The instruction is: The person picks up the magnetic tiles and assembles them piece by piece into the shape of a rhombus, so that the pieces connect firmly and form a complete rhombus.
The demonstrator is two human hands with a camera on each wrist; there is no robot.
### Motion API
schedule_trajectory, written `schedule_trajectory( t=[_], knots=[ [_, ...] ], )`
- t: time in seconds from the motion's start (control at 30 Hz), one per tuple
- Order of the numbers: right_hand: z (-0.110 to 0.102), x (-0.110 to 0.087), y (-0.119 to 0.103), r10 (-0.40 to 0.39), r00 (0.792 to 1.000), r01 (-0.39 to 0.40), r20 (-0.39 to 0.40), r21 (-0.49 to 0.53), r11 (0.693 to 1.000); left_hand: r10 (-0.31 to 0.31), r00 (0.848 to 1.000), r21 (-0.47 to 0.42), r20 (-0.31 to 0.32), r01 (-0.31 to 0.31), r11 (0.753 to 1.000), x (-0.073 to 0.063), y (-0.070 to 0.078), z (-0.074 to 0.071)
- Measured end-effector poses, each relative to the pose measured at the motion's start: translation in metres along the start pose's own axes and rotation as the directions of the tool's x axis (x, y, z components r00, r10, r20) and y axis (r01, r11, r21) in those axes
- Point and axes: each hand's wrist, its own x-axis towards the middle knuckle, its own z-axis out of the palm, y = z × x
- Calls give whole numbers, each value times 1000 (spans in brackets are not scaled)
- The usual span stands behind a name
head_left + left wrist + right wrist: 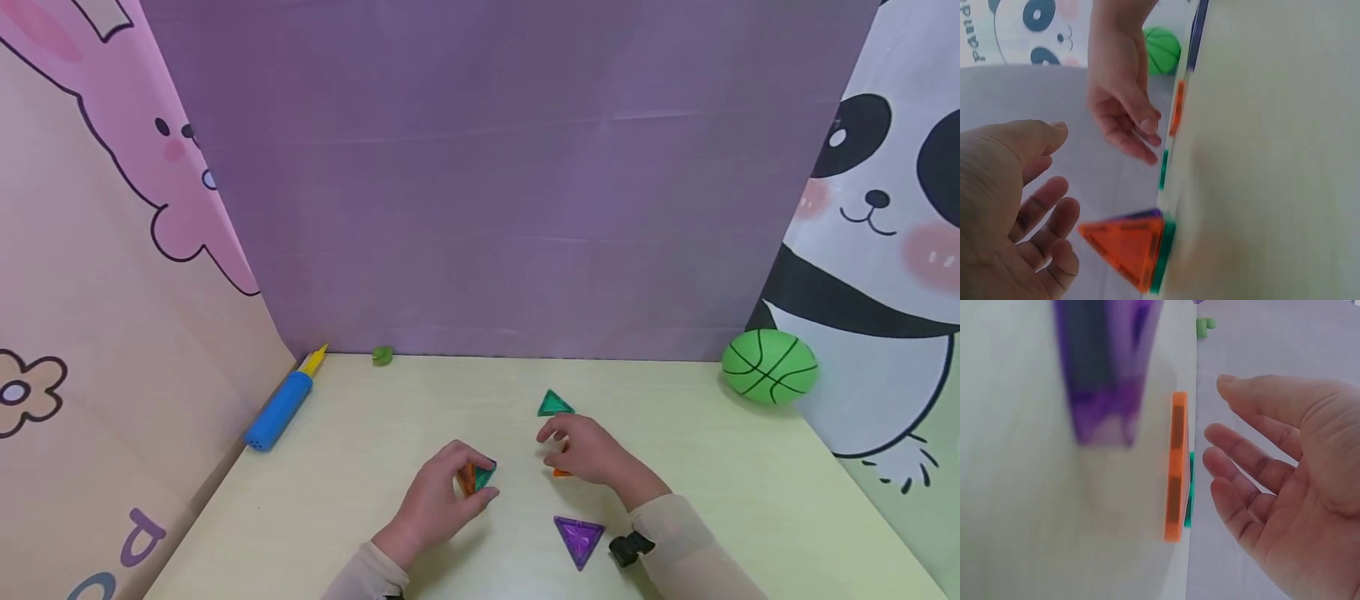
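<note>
Loosely spread, left hand flanks pyramid, seemingly not gripping; relaxed, empty right hand should pinch orange tile edgewise.

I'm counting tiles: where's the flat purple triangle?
In the head view, the purple triangle lies right of centre on the table, just left of the black wrist camera.

Both sleeved forearms reach forward and slant inward, the wrists left uncovered. The left grip holds its thumb stretched out, apart from its fingers (loosely curled, as the left wrist view shows). The right grip, a little farther forward, points across toward the left one, thumb extended and fingers relaxed in a soft curve, with space between the two.
</note>
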Motion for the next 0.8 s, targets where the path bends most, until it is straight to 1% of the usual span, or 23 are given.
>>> schedule_trajectory(
  t=[0.07, 0.13, 0.2, 0.23, 0.3, 0.37, 0.5, 0.57, 0.7, 0.73, 0.8],
  knots=[
    [-1, 0, 4, -6, 1000, 6, -2, -10, 1000, 27, 999, -1, 31, -27, 1000, -2, 5, 4],
    [-3, -2, 7, -8, 1000, 8, -1, -21, 1000, 46, 996, -2, 81, -46, 999, -4, 10, 8],
    [-5, -3, 9, -8, 1000, 8, 4, -27, 1000, 58, 987, -14, 153, -57, 998, -5, 14, 13],
    [-6, -4, 11, -12, 1000, 13, 9, -32, 999, 60, 979, -27, 194, -56, 998, -6, 16, 15],
    [-8, -5, 13, -17, 1000, 17, 16, -39, 999, 71, 959, -48, 274, -60, 997, -7, 19, 21],
    [-10, -7, 15, -30, 999, 31, 22, -39, 999, 83, 934, -68, 348, -64, 996, -8, 23, 26],
    [-12, -10, 21, -64, 998, 65, 26, -47, 997, 92, 881, -68, 463, -69, 995, -9, 30, 34],
    [-13, -12, 23, -68, 997, 70, 32, -50, 996, 97, 861, -56, 499, -80, 995, -10, 34, 37],
    [-16, -14, 28, -46, 998, 48, 37, -53, 997, 147, 832, -34, 535, -153, 988, -11, 40, 43],
    [-17, -15, 29, -40, 999, 42, 37, -49, 998, 151, 824, -36, 546, -157, 987, -11, 40, 44],
    [-19, -18, 30, -37, 999, 38, 38, -38, 999, 136, 808, -54, 574, -129, 990, -11, 41, 47]
  ],
)
